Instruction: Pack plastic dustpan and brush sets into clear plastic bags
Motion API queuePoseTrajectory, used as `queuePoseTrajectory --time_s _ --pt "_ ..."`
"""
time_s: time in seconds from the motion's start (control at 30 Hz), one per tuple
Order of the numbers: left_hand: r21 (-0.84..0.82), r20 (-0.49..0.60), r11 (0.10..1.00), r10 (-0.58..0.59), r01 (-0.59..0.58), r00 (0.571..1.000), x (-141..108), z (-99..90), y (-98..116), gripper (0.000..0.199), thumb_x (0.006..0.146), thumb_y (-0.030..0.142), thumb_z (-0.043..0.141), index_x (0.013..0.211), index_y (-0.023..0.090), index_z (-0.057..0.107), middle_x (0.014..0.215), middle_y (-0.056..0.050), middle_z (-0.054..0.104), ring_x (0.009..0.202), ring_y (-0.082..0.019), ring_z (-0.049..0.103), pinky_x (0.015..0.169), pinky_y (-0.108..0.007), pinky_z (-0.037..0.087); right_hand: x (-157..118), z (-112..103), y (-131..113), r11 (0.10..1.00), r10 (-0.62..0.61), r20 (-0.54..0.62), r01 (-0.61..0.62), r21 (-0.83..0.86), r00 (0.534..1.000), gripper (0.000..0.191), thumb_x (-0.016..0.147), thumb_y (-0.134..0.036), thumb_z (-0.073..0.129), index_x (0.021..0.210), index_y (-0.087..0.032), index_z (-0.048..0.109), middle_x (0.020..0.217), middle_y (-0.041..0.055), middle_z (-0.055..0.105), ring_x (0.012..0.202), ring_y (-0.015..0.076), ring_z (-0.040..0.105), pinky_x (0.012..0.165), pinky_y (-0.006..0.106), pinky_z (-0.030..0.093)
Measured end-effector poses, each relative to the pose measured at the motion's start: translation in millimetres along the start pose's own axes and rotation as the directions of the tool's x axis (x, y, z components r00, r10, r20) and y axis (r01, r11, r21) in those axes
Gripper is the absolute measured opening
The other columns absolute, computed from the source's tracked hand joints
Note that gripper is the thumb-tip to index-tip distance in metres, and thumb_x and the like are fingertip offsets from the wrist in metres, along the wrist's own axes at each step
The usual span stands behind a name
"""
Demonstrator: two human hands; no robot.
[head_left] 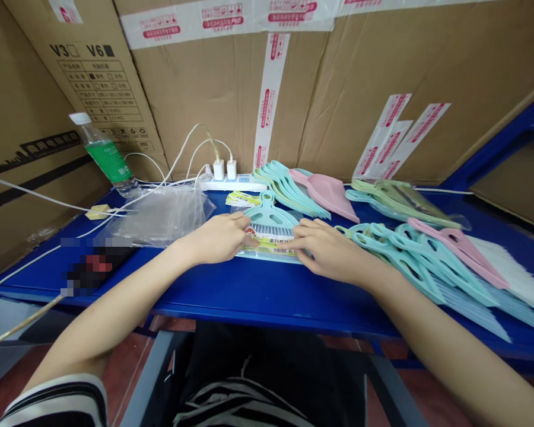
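- Where the forearms enter at the bottom of the view, a black-and-white striped sleeve (48,403) covers the upper left arm; a grey frame (151,373) stands below the table over a red floor (129,362).
- Blue table edge (249,302): both forearms extend across it.
- Left hand (213,239): released, not clenched; fingers extended and lying on the left side of the clear plastic sleeve (267,256).
- Right hand (333,252): released, not clenched; fingers extended and lying on the right side of the same sleeve, with the fingertips (293,244) just beside the left hand's.
- Teal hand brush (270,222): lies flat between the hands, inside the sleeve, with a printed card (267,240) across its bristles.
- Right of the right hand: a pile of teal hand brushes (409,261), with pink hand brushes (458,249) on top and a white sheet (516,279) beside them.
- Left of the left hand: a pixelated object (95,267) and clear plastic bags (160,216).
- Rear of table: teal brushes (289,190), a pink dustpan (327,193), a bagged green set (396,201), a power strip (234,185) with two white chargers (225,170), and a water bottle (102,154).
- Behind the table: cardboard boxes (231,89) sealed with printed tape (271,101).
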State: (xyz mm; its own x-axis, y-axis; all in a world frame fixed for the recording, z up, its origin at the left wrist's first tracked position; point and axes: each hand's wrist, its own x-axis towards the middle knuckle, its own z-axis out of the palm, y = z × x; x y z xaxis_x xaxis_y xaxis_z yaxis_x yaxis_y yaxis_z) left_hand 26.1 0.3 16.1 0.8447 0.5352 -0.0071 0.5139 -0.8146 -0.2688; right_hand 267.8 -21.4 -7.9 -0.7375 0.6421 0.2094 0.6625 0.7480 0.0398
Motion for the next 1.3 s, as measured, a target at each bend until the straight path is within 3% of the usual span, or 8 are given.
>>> queuePoseTrajectory --time_s 0.37,0.63,0.73,0.9,1.0,1.13,1.3 --pt "-0.171 0.043 0.985 0.016 -0.008 0.999 -9.9 -5.9 -26.0 0.040 0.078 0.016 0.050 0.103 0.031 0.077 0.076 -0.003 0.055 0.076 -0.017 0.049 0.075 -0.028 0.043 -7.3 -9.4 16.7 0.995 0.008 0.038 -0.012 0.104 0.999 0.042 0.079 -0.007 0.043 0.090 -0.023 0.080 0.063 0.0052 0.056 0.069 0.0202 0.051 0.062 0.032 0.040" --pt "-0.278 0.025 0.960 -0.036 0.042 0.999 -14.7 -4.1 -34.9 0.030 0.088 0.029 0.050 0.080 0.023 0.078 0.066 -0.001 0.053 0.069 -0.014 0.051 0.065 -0.027 0.039 -13.8 -10.6 26.2 0.974 0.123 0.098 -0.140 0.181 0.987 0.037 0.076 -0.012 0.043 0.085 -0.025 0.076 0.065 0.0012 0.061 0.066 0.0164 0.058 0.059 0.028 0.041" --pt "-0.262 0.007 0.963 -0.065 0.065 0.998 -12.7 -1.7 -32.3 0.032 0.091 0.031 0.050 0.076 0.020 0.076 0.066 -0.002 0.055 0.069 -0.015 0.053 0.064 -0.028 0.040 -12.3 -11.9 23.2 0.972 0.147 0.106 -0.164 0.171 0.983 0.032 0.076 -0.014 0.043 0.079 -0.024 0.073 0.063 0.0003 0.060 0.062 0.0158 0.055 0.059 0.029 0.040" --pt "-0.081 -0.069 0.995 -0.057 0.051 0.996 -5.1 6.1 -19.6 0.025 0.089 0.025 0.053 0.072 0.017 0.070 0.074 -0.004 0.061 0.073 -0.017 0.058 0.066 -0.029 0.045 -6.9 -10.4 18.4 0.988 0.066 0.023 -0.069 0.138 0.998 0.026 0.083 -0.018 0.042 0.064 -0.022 0.059 0.062 0.0028 0.059 0.066 0.0178 0.055 0.062 0.030 0.040" --pt "0.048 -0.137 0.999 0.008 -0.001 0.990 -1.5 7.4 -9.9 0.022 0.092 0.021 0.051 0.079 0.016 0.069 0.078 -0.006 0.063 0.080 -0.019 0.060 0.073 -0.031 0.047 -3.8 -7.2 14.9 0.994 0.044 -0.058 -0.037 0.102 0.997 0.031 0.090 -0.024 0.041 0.064 -0.021 0.057 0.061 0.0039 0.056 0.065 0.0188 0.052 0.061 0.031 0.038" --pt "0.109 -0.121 0.991 0.085 -0.072 0.989 2.1 7.7 1.1 0.023 0.092 0.011 0.048 0.105 0.016 0.067 0.089 -0.007 0.066 0.089 -0.021 0.061 0.079 -0.033 0.048 -1.0 -2.3 8.5 0.994 -0.011 -0.144 0.026 0.103 0.990 0.030 0.094 -0.025 0.041 0.083 -0.017 0.067 0.070 0.0064 0.061 0.071 0.0204 0.052 0.067 0.033 0.040" --pt "0.071 -0.054 0.993 0.095 -0.092 0.994 5.3 10.8 7.9 0.039 0.093 0.009 0.040 0.124 0.022 0.062 0.090 -0.006 0.065 0.088 -0.019 0.063 0.080 -0.032 0.048 0.4 4.4 4.8 0.986 -0.062 -0.095 0.076 0.150 0.994 0.032 0.096 -0.026 0.041 0.104 -0.019 0.071 0.079 0.0066 0.063 0.076 0.0208 0.053 0.074 0.035 0.041"
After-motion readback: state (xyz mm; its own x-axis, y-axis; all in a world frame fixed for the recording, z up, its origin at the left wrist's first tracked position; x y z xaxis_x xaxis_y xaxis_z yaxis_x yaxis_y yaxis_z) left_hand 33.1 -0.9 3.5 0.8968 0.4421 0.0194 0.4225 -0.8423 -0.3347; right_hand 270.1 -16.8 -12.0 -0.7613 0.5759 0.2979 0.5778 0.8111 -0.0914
